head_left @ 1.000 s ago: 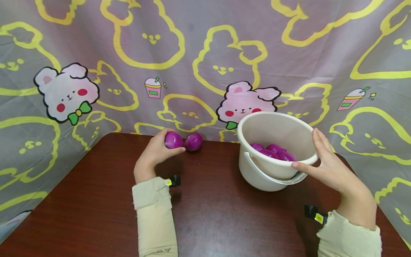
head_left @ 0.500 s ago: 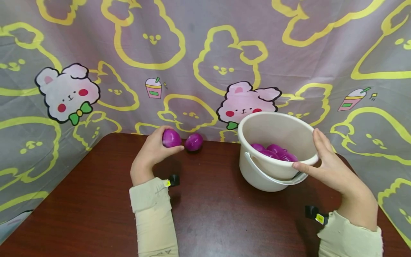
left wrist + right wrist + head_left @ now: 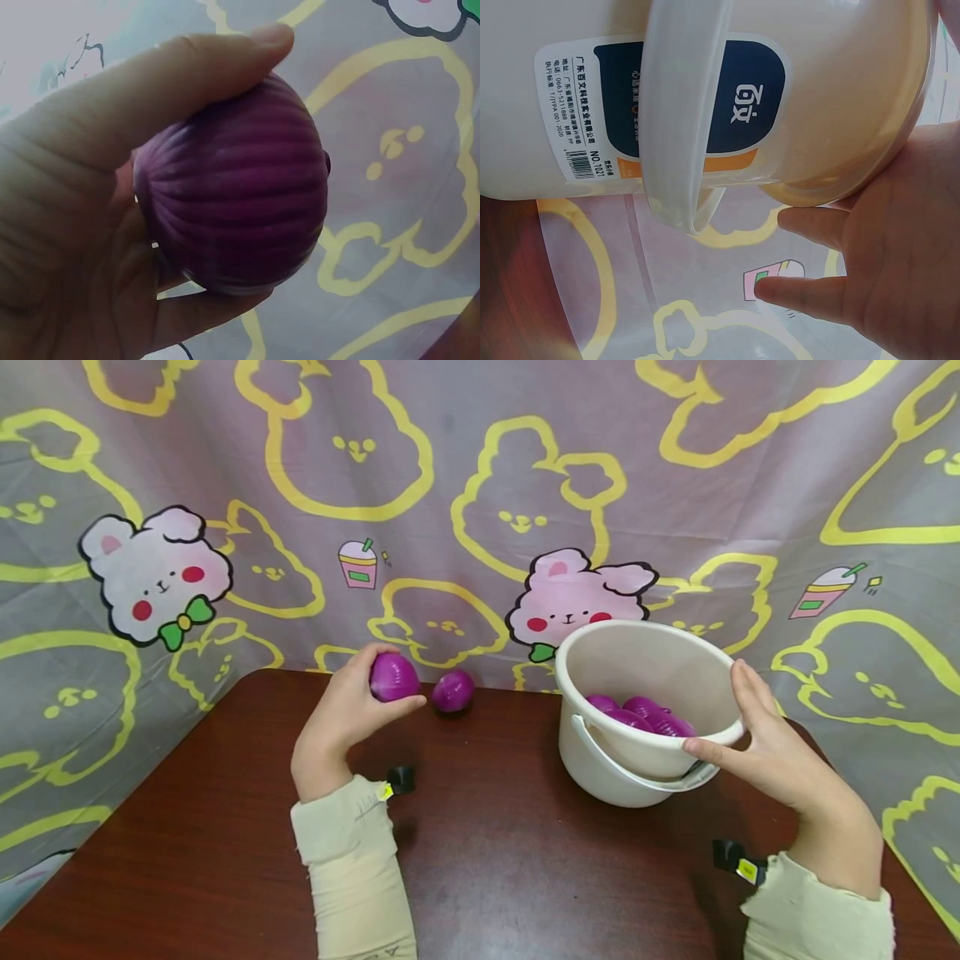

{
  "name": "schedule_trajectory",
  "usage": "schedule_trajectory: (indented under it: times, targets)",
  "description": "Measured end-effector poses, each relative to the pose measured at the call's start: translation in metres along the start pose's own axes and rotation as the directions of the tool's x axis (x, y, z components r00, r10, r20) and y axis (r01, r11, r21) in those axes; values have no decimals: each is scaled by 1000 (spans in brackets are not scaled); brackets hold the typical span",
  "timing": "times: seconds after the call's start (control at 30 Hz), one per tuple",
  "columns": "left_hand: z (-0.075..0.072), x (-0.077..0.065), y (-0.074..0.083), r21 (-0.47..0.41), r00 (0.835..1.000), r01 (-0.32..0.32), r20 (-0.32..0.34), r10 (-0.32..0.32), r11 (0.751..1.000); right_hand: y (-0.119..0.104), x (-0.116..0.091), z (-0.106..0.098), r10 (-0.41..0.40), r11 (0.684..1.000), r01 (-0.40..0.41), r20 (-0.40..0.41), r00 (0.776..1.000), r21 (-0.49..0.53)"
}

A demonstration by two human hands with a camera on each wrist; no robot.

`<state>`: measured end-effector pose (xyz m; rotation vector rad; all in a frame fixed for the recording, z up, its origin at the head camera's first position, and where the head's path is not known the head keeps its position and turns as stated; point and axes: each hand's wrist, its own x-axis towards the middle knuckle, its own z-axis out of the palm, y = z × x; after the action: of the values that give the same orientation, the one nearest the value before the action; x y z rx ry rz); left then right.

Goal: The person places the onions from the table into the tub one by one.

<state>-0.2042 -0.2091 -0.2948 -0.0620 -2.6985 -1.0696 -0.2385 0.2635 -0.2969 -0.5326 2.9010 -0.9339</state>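
Note:
In the head view my left hand (image 3: 341, 718) holds a purple onion (image 3: 394, 677) between thumb and fingers. Close up in the left wrist view, that onion (image 3: 240, 187) shows a ribbed skin, with the thumb across one side and fingers on the other. A second purple onion (image 3: 453, 691) lies on the table just right of the held one, with a small gap between them. My right hand (image 3: 787, 764) grips the rim of a tilted cream bucket (image 3: 607, 768). Several purple onions (image 3: 630, 718) lie inside it. The right wrist view shows fingers (image 3: 802, 296) stretched beside the bucket wall.
The dark brown table (image 3: 510, 877) has rounded far corners. A patterned curtain (image 3: 442, 468) hangs right behind its back edge. The bucket's handle (image 3: 637, 777) hangs down on its near side, and a label (image 3: 562, 112) is stuck on the wall.
My left hand has moved left and slightly up with the onion, widening the gap to the onion on the table. The right hand and bucket stay in place.

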Motion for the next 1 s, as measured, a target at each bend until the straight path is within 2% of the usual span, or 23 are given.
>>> schedule_trajectory:
  times: [0.53, 0.73, 1.0]
  targets:
    - [-10, -11, 16, 18, 995, -75, -67, 76, 997, 2, 0, 1, -40, 998, 41, -33, 999, 39]
    - [-16, -20, 27, 23, 988, -113, -104, 115, 993, 2, 0, 2, -40, 998, 42, -35, 999, 43]
    - [-16, -23, 32, 19, 979, -157, -129, 158, 987, 1, 0, 1, -16, 1000, 17, -15, 1000, 11]
